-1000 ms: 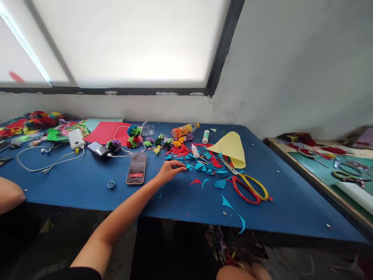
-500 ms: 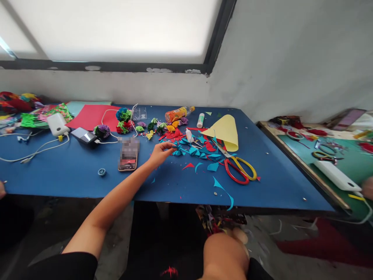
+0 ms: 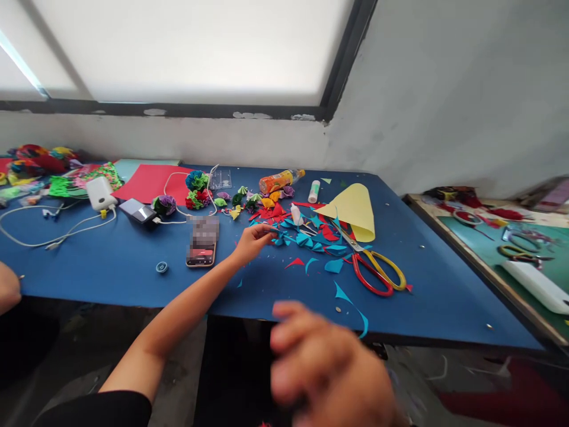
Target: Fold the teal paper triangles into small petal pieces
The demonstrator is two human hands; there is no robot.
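The left hand reaches across the blue tabletop with thumb and fingertips pinched together on a small folded blue paper piece at the 9 o'clock edge of a scatter of blue and red paper scraps. The right hand hangs blurred in the foreground, off the tabletop at its 6 o'clock edge, fingers loosely curled; whether it holds anything I cannot tell. At 3 o'clock of the scraps lie scissors with red and yellow handles, their blades pointing toward a yellow paper cone at 1 o'clock. A phone lies flat just at 9 o'clock of the left hand. Toward 12 o'clock sit small paper flowers, an orange bottle on its side and a white glue stick. A red sheet lies at 10 o'clock.
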